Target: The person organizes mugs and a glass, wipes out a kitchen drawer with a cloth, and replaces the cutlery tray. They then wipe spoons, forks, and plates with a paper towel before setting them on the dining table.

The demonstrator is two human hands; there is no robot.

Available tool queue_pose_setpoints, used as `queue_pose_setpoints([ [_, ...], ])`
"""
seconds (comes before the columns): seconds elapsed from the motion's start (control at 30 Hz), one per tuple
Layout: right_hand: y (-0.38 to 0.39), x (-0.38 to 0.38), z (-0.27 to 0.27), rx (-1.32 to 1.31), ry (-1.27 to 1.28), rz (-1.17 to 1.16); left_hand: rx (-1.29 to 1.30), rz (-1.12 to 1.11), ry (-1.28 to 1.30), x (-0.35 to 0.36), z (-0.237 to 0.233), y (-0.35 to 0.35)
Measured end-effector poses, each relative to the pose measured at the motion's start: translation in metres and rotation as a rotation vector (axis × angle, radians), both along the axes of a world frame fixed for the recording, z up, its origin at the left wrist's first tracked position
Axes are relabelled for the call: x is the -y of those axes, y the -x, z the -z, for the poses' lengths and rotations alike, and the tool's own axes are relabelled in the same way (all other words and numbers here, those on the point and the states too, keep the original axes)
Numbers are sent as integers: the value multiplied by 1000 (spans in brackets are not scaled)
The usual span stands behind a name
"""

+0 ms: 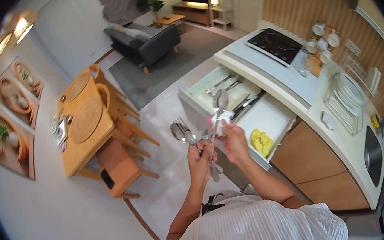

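My left hand is closed around the handles of several pieces of cutlery, among them a fork and a spoon fanned out to the left. A long spoon stands bowl-up between my hands, its handle crossing in front of my left fingers. My right hand is closed on a bunched white cloth against that spoon's handle. Beyond my hands is an open drawer with knives and other utensils in its compartments. Part of the drawer is hidden behind my hands.
A crumpled yellow cloth lies in the drawer's near right section. On the counter are a cooktop, hanging mugs, a dish rack with plates and a sink. To the left stand a dining table and chairs.
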State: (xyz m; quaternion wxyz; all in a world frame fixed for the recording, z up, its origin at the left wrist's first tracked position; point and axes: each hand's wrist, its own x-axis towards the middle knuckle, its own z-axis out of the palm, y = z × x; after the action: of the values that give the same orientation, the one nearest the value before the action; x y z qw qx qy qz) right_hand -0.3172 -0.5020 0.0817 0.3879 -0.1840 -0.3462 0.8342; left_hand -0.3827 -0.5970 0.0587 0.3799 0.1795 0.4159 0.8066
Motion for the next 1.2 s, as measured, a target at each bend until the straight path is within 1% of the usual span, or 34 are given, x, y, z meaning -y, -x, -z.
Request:
queue_pose_setpoints([
  [0.07, -4, 0, 10, 237, -136, 10, -125, -44, 9, -13, 14, -6],
  [0.1, -7, -4, 24, 277, -228, 35, -185, -64, 14, -18, 19, -12],
  [0.13, -11, -11, 32, 327, -320, 69, -166, -26, 11, -21, 20, -16],
  [0.17, -19, -14, 26, 339, -320, 160, -149, 10, 8, -25, 20, -20],
  [0.2, -24, -16, 16, 316, -296, 202, -154, 89, -10, -31, 19, -26],
  [0.27, -42, -29, 11, 293, -268, 293, -31, 86, -9, -39, 18, -33],
  [0.33, -59, -45, 16, 272, -385, 516, -27, 150, -15, -47, 25, -33],
  [0.37, -72, -51, 17, 367, -427, 551, -19, 159, -16, -52, 29, -34],
  [0.4, -83, -49, 11, 372, -427, 576, -18, 183, -20, -57, 26, -36],
  [0.47, -100, -43, 0, 454, -292, 421, 26, 203, -48, -67, 17, -41],
  [0.5, -106, -43, 12, 602, -441, 426, 28, 215, -51, -74, 16, -45],
  [0.53, -107, -43, 29, 605, -440, 436, 89, 277, -64, -81, 15, -49],
  [0.57, -105, -43, 47, 631, -568, 471, 151, 337, -76, -86, 14, -54],
  [0.6, -106, -42, 47, 656, -696, 505, 152, 345, -77, -92, 15, -60],
  [0.63, -110, -43, 47, 658, -696, 511, 110, 303, -63, -99, 18, -68],
  [0.67, -114, -43, 47, 701, -703, 451, 68, 260, -48, -105, 20, -74],
  [0.7, -119, -42, 43, 741, -709, 390, 64, 266, -47, -108, 21, -79],
  [0.73, -124, -43, 41, 738, -709, 396, 77, 268, -55, -111, 22, -84],
  [0.8, -136, -50, 36, 865, -830, 411, 84, 275, -69, -119, 24, -93],
  [0.87, -151, -60, 32, 880, -840, 385, 42, 311, -77, -126, 29, -99],
  [0.93, -170, -71, 29, 865, -934, 323, 30, 324, -94, -141, 18, -117],
  [1.0, -189, -86, 30, 890, -904, 295, -3, 377, -47, -151, 2, -141],
  [1.07, -216, -99, 23, 900, -795, 139, -46, 349, -61, -170, 3, -163],
  [1.1, -235, -104, 1, 898, -719, 74, -62, 389, -67, -180, 3, -173],
  [1.17, -267, -119, -12, 859, -675, 56, -77, 434, -79, -199, -2, -201],
  [1.2, -283, -127, -15, 818, -630, 34, -28, 458, -78, -208, -11, -218],
])
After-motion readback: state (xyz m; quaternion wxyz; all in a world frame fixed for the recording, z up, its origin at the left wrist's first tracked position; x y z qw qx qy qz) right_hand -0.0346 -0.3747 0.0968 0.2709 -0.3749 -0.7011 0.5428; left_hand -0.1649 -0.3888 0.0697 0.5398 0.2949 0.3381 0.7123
